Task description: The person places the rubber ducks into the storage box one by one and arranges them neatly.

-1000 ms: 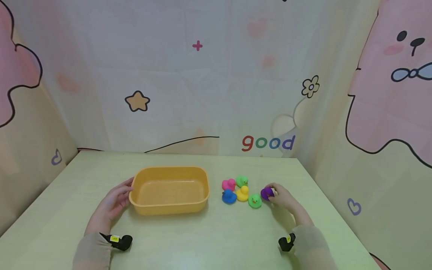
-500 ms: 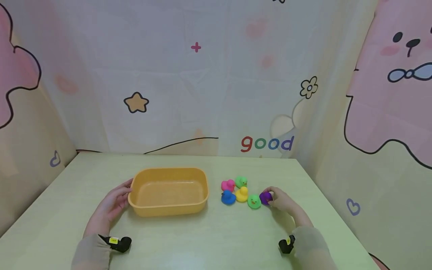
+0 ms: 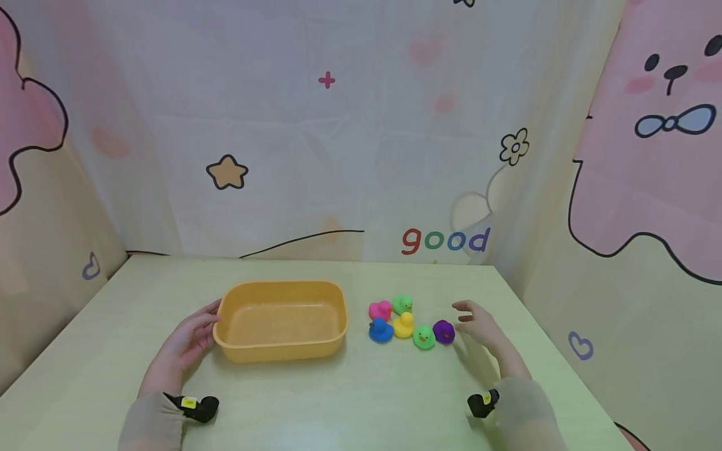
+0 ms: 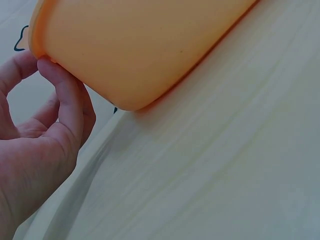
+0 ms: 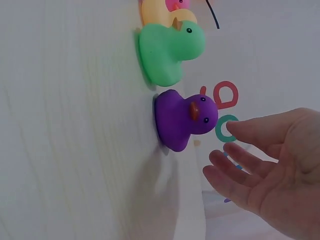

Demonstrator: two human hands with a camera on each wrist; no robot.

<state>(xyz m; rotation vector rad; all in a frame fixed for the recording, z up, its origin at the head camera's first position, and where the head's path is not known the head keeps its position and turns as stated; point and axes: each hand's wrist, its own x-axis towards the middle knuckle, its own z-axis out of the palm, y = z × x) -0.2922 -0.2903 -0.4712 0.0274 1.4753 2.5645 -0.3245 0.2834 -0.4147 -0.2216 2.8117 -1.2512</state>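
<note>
My left hand holds the left end of a yellow-orange plastic basin, with bent fingers at its rim. The left wrist view shows those fingertips close against the basin's outer lip. My right hand hangs to the right of a purple rubber duck, fingers spread and holding nothing. In the right wrist view a gap separates my fingertips from the purple duck. Beside that duck stands a green rubber duck.
Further left are a yellow duck, a blue duck, a pink duck and another green duck. All stand on the pale table, right of the basin. A printed cloth hangs behind.
My right hand set the purple duck down next to the near green duck and let go. It then drew back to the right, fingers opening. My left hand stayed at the basin.
</note>
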